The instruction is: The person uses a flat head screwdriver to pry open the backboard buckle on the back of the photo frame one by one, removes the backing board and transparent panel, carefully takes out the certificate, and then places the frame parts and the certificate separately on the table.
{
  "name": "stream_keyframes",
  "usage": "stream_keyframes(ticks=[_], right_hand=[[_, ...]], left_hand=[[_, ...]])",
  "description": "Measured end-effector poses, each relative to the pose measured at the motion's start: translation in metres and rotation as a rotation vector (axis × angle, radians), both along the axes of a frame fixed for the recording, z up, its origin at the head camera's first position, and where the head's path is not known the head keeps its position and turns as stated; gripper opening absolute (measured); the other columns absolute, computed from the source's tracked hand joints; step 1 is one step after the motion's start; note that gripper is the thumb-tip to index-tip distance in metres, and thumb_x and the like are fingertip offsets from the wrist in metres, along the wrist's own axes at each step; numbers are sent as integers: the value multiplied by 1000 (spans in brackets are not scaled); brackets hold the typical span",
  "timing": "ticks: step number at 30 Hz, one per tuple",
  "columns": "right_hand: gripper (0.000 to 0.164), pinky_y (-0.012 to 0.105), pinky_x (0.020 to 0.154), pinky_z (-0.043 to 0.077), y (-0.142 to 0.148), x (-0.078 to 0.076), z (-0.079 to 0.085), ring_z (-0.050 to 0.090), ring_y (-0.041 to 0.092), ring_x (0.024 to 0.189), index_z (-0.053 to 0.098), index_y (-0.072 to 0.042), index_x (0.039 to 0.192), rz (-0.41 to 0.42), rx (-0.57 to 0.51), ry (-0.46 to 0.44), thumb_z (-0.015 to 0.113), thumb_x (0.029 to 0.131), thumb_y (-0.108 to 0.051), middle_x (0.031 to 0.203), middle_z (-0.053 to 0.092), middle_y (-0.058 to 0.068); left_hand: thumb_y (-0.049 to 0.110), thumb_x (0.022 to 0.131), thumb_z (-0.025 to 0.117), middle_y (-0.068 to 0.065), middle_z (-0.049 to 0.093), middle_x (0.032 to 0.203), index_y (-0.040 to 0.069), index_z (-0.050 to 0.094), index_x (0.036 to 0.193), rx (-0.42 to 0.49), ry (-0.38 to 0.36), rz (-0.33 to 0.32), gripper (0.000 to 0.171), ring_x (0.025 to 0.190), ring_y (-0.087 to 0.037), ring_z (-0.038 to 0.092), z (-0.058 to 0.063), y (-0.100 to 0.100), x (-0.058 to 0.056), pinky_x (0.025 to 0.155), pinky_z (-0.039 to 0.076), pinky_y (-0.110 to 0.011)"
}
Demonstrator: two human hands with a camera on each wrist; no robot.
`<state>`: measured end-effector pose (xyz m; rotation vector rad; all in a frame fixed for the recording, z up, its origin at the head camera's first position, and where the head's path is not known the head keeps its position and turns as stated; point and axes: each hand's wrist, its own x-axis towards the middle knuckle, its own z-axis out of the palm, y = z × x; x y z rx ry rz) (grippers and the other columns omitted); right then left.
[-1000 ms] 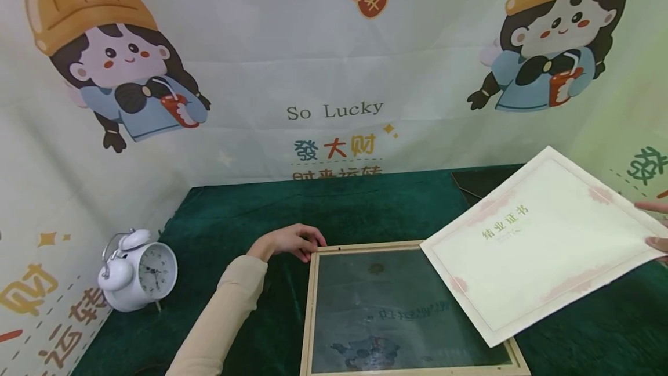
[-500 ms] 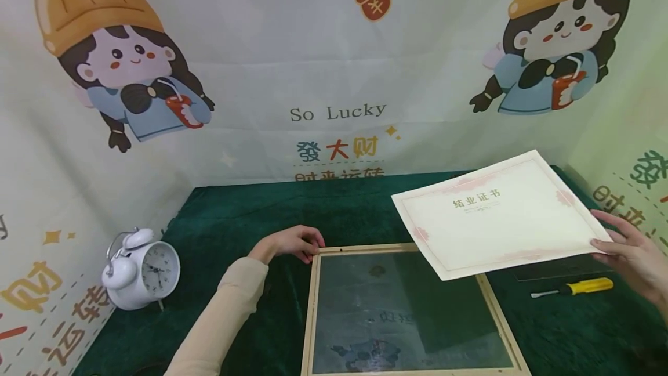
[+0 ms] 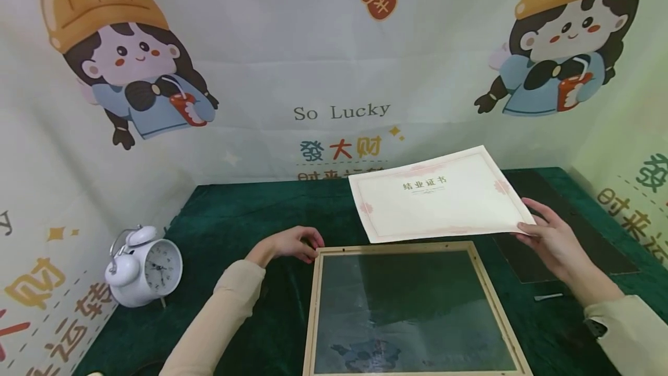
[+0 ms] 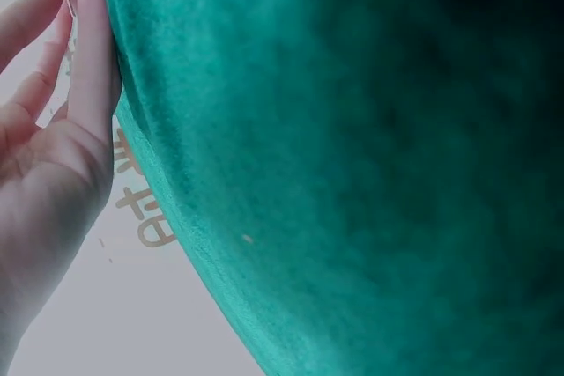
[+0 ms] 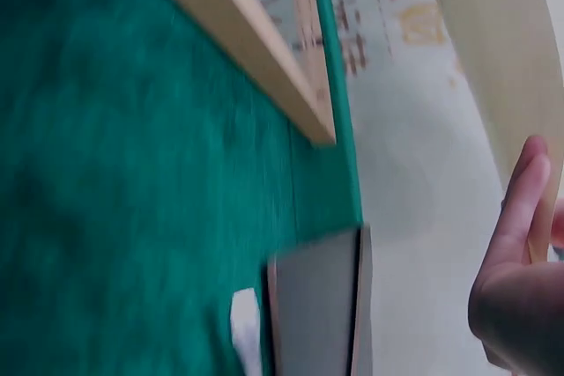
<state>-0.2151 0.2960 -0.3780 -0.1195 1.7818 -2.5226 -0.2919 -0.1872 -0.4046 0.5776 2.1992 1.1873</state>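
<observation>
A light wooden picture frame point(image 3: 497, 300) with a clear pane lies on the green cloth at the lower middle of the head view. My left hand point(image 3: 289, 243) pinches its far left corner; in the left wrist view the thumb and fingers point(image 4: 92, 50) meet at the wood's end. Raised beyond the frame's far side is a white certificate sheet point(image 3: 438, 208) with pink patches and printed characters. My right hand point(image 3: 553, 239) pinches this sheet at its near right corner. In the right wrist view that hand point(image 5: 524, 261) shows beside the sheet's pale back point(image 5: 502, 41).
A white twin-bell alarm clock point(image 3: 143, 268) stands at the left. A dark flat board point(image 3: 584, 237) lies on the cloth point(image 3: 250, 208) at the right. Near it a screwdriver's metal tip point(image 3: 548, 297) shows, its handle hidden by my right arm. A printed curtain point(image 3: 250, 74) hangs behind.
My right hand has carried the certificate leftward from the right edge to beyond the frame's far side, turning it more level. My left hand has stayed at the frame's corner.
</observation>
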Motion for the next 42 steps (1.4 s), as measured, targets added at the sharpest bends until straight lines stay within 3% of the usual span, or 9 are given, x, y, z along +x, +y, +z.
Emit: stream_keyframes(ticks=[6, 11, 20, 25, 32, 42], right_hand=[[56, 19, 65, 48, -29, -14, 2, 61, 9, 73, 23, -7, 134, -59, 117, -53, 52, 87, 1, 89, 56, -6], [61, 18, 67, 48, -50, -27, 0, 61, 7, 72, 10, -1, 139, -81, 184, -89, 45, 89, 2, 99, 48, 2], [59, 19, 67, 48, -79, -46, -14, 60, 5, 70, 11, 1, 138, -151, 262, -111, 41, 87, 6, 116, 38, 20], [60, 20, 68, 48, -92, -53, -17, 60, 5, 68, 10, 1, 139, -149, 278, -158, 40, 87, 7, 125, 31, 28], [59, 19, 67, 48, -106, -64, -16, 59, 4, 62, 9, 0, 139, -137, 283, -245, 38, 88, 7, 127, 29, 28], [60, 21, 60, 49, -110, -81, -27, 55, 6, 57, 15, 2, 138, -192, 343, -334, 42, 85, 8, 117, 37, 27]], left_hand=[[-1, 84, 56, -11, 51, 85, -4, 52, 96, -46, 63, 44, 13, 74, -19, 56, 2, 2, 3, 67, 50, -33], [5, 82, 61, -7, 51, 85, 1, 54, 95, -138, 150, 76, 15, 72, -18, 55, 1, 3, 8, 65, 49, -31], [12, 77, 68, -4, 53, 91, 3, 54, 101, -234, 340, 40, 29, 75, -15, 52, 4, 2, 20, 67, 45, -28], [13, 77, 69, -4, 53, 93, 3, 54, 102, -227, 338, 33, 31, 76, -15, 52, 3, 1, 21, 67, 45, -29], [13, 77, 69, -4, 53, 94, 4, 54, 102, -221, 339, 25, 30, 75, -14, 53, 1, 1, 21, 67, 45, -28], [13, 77, 69, -3, 52, 93, 6, 54, 102, -226, 324, 45, 30, 75, -15, 52, 2, 3, 22, 69, 45, -30]])
